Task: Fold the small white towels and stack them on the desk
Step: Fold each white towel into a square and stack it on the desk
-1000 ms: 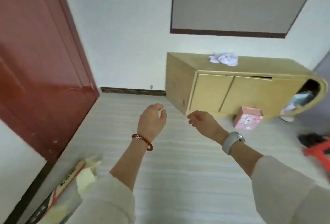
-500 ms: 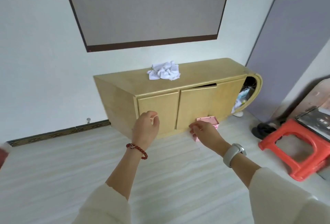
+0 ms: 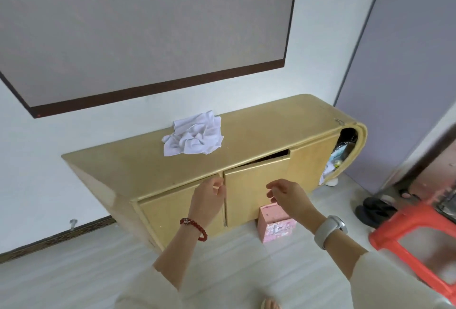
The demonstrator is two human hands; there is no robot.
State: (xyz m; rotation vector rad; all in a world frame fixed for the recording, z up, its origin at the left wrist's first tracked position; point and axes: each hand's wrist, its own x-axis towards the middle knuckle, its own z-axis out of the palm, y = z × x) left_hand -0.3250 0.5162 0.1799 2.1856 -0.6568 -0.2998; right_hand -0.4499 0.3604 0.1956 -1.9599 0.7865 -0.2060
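The step in hand looks like the approach: nothing is folded yet. The white towels (image 3: 193,134) lie in one crumpled heap on the far side of the counter (image 3: 138,170), near the wall. The left hand (image 3: 208,200) and right hand (image 3: 290,197) hang in front of the cabinet doors, well short of the heap, each grip loosely curled and holding nothing. Next, probably, a reach up to pull one towel free.
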